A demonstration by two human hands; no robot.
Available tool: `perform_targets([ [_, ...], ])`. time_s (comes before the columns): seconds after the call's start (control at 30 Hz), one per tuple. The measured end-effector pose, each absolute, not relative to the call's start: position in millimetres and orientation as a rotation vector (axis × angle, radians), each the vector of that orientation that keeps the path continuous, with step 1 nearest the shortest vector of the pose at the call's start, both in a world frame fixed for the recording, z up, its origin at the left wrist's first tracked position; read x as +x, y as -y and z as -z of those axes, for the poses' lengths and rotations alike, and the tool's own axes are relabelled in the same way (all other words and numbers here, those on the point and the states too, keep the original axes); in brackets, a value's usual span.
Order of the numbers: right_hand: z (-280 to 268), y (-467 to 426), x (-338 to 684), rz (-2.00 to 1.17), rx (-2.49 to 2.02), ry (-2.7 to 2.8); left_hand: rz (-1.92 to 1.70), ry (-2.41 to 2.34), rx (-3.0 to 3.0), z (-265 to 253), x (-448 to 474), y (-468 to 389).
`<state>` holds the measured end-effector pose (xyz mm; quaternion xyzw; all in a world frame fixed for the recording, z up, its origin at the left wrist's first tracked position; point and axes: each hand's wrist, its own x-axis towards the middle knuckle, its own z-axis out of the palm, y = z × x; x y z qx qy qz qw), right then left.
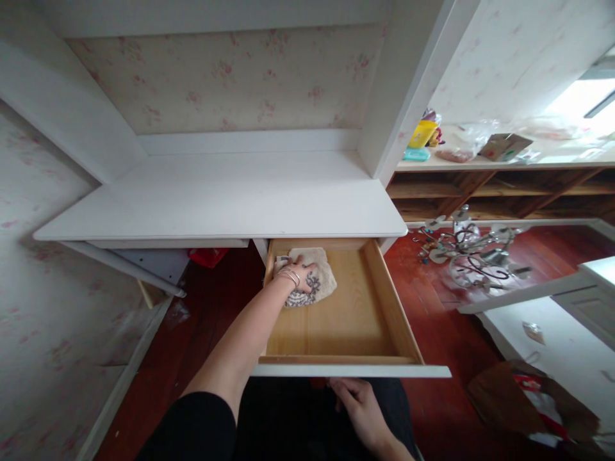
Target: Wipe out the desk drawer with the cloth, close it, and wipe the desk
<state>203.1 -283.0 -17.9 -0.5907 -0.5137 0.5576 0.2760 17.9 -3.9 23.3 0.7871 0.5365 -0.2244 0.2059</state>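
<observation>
We see wallpaper on the far left, then the white tabletop (225,198) stretching across. Under its right part the wooden drawer (384,301) stands pulled out. Our left hand (294,269) is deep in its back left corner, fingers spread flat and pressing on a beige patterned cloth (319,282), bracelets (289,276) on the wrist. Nearer us, our right hand (358,400) sits under the drawer's white front (350,371), fingers curled at its lower edge; we can't tell whether they grip it. Further right, a metal chandelier (473,253) lies on the red floor, and a brown bag (528,397) sits at the far right.
</observation>
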Motion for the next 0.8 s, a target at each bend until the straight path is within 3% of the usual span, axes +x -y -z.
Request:
perform_targets([
  [0.5, 50, 285, 206, -1.511, -1.567, 1.446, 0.401, -1.387, 2.319, -4, 109, -16],
  [0.8, 33, 281, 206, -1.566, -1.557, 1.421, 0.434, -1.324, 2.344, -14, 154, -3],
])
